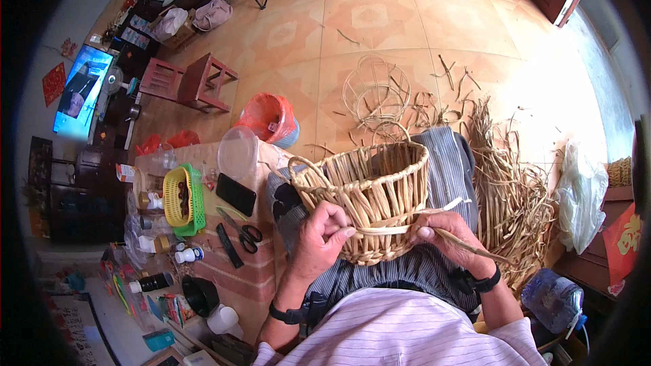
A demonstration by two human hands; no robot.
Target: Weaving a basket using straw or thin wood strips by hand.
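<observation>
An oval woven straw basket (363,179) with two loop handles sits on my lap on striped grey cloth (444,163). At its front lower left, my left hand (325,237) is pinched on a pale flat strip (376,230) that runs across the vertical stakes. My right hand (437,237) grips the strip at the basket's right side, with a brown length of straw (488,252) trailing rightward from it.
A cloth-covered table (251,268) at left holds scissors (244,230), a phone (236,195) and nested plastic baskets (180,200). A bucket (271,122), red stool (203,85), loose straw (508,203) and wire rings (376,91) lie around. A water jug (549,298) stands lower right.
</observation>
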